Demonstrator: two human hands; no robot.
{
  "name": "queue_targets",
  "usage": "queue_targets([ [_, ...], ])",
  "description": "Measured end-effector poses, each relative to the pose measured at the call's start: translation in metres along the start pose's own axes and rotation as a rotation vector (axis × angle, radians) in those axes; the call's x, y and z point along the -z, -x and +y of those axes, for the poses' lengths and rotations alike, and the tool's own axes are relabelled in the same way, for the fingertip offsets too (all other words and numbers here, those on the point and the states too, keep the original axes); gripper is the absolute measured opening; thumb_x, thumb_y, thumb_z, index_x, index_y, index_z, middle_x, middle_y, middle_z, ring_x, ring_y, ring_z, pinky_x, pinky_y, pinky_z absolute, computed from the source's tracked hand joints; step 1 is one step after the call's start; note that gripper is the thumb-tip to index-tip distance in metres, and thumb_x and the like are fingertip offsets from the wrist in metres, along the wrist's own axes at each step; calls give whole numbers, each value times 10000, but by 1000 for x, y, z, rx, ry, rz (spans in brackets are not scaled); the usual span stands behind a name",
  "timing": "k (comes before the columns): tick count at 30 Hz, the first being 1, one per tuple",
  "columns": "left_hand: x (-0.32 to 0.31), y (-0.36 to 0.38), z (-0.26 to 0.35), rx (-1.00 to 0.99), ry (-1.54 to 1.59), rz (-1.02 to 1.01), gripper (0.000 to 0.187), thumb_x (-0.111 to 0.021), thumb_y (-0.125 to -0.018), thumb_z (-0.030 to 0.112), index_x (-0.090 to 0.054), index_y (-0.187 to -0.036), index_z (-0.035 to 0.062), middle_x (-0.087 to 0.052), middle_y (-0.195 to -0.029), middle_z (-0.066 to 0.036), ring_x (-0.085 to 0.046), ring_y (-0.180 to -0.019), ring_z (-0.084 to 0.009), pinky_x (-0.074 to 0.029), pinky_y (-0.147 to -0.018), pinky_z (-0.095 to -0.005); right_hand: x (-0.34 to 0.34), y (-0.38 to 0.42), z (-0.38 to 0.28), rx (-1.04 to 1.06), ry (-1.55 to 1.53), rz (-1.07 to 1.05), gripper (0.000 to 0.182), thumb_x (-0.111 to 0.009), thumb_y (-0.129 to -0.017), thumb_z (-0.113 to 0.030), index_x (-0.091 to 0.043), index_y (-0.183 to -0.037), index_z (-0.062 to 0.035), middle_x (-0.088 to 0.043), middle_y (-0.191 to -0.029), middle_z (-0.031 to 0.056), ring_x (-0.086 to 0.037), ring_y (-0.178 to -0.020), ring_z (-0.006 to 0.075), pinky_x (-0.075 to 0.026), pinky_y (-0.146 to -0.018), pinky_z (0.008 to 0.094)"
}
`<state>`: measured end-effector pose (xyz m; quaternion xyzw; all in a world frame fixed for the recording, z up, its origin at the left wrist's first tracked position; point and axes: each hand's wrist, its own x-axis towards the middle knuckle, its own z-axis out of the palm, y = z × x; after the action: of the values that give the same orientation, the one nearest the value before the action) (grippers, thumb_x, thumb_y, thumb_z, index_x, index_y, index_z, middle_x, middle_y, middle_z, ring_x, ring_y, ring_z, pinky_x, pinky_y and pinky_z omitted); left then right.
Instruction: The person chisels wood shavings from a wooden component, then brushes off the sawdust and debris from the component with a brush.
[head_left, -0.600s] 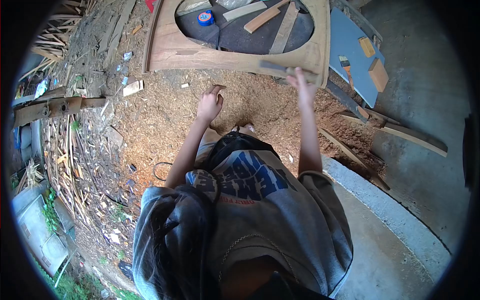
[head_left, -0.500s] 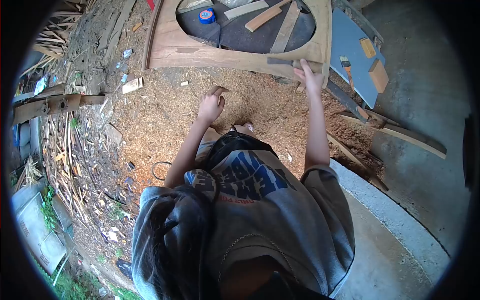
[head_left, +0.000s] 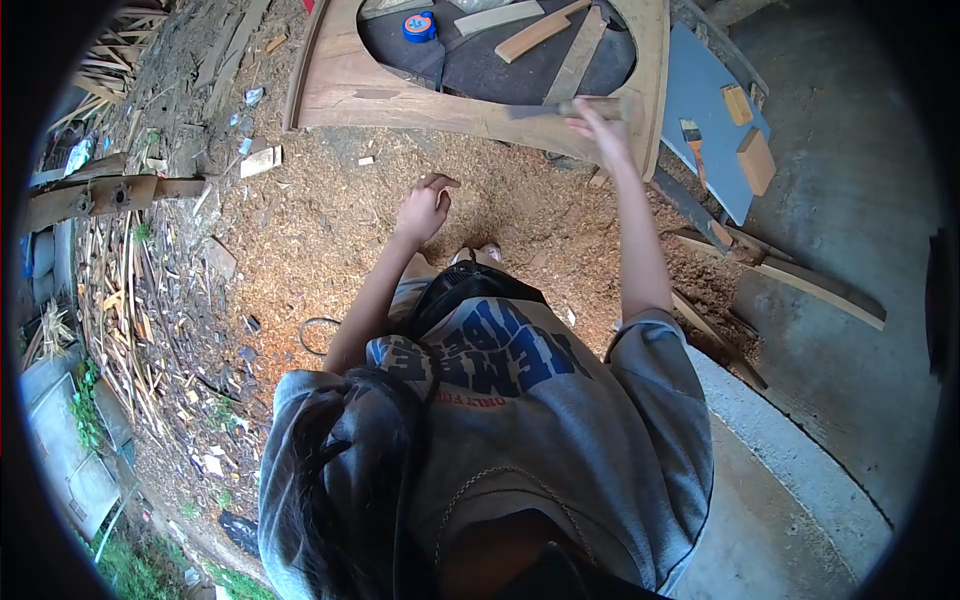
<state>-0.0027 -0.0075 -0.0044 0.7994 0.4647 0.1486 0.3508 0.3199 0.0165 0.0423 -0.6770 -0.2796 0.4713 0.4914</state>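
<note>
My right hand [head_left: 603, 130] is closed around the wooden handle of a chisel [head_left: 540, 111], whose grey blade points left over the near edge of a wooden panel [head_left: 440, 112]. The panel has a large oval opening cut in it. Lower and to the left, my left hand [head_left: 423, 212] hangs in front of my body with its fingers curled. A small brown shape shows at those fingertips; I cannot tell what it is. Through the oval opening a blue tape measure [head_left: 419, 27] and several wood strips [head_left: 540, 33] are visible on a dark surface.
A grey-blue board [head_left: 708, 110] at the right bears a paintbrush [head_left: 693, 140] and two wood blocks [head_left: 756, 163]. Wood shavings [head_left: 330, 210] cover the ground around my feet. Scrap sticks [head_left: 130, 270] lie at the left, and a concrete ledge [head_left: 770, 450] runs along the right.
My right hand has moved slightly left and up with the chisel, its blade now reaching farther left over the panel. The left hand stays about where it was.
</note>
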Motion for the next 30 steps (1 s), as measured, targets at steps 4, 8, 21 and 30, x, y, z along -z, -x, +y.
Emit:
queue_targets([
  [4,-6,-2,0,-27,36,4,246,-469,-785,36,-609,-985,63,-587,-1022,-133,-562,-964,-322,-440,-866,-386,-23,2,-3,123,-139,-45,351,-691,-781,-227,-583,-987,37,-631,-941,163,-654,-772,234,-545,-723,333],
  [8,-5,5,6,-28,70,12,237,-462,-799,35,-610,-982,57,-587,-1026,-136,-558,-976,-317,-436,-873,-380,12,-25,-18,12,-54,-117,800,-715,-755,-211,-228,-1303,112,-618,-962,196,-653,-771,242,-552,-712,338],
  [21,8,11,-15,-9,184,-55,228,-462,-814,36,-615,-981,58,-590,-1002,-139,-566,-948,-314,-443,-852,-378,-51,-5,-21,41,15,-18,589,-744,-721,-292,-507,-1104,88,-625,-966,196,-650,-813,258,-514,-831,357],
  [30,32,-12,-29,-49,248,-53,223,-469,-792,30,-630,-940,72,-603,-957,-142,-575,-918,-322,-456,-813,-386,-37,19,-28,-3,48,97,443,-709,-763,-204,-550,-1049,96,-614,-972,199,-656,-777,248,-544,-727,293],
])
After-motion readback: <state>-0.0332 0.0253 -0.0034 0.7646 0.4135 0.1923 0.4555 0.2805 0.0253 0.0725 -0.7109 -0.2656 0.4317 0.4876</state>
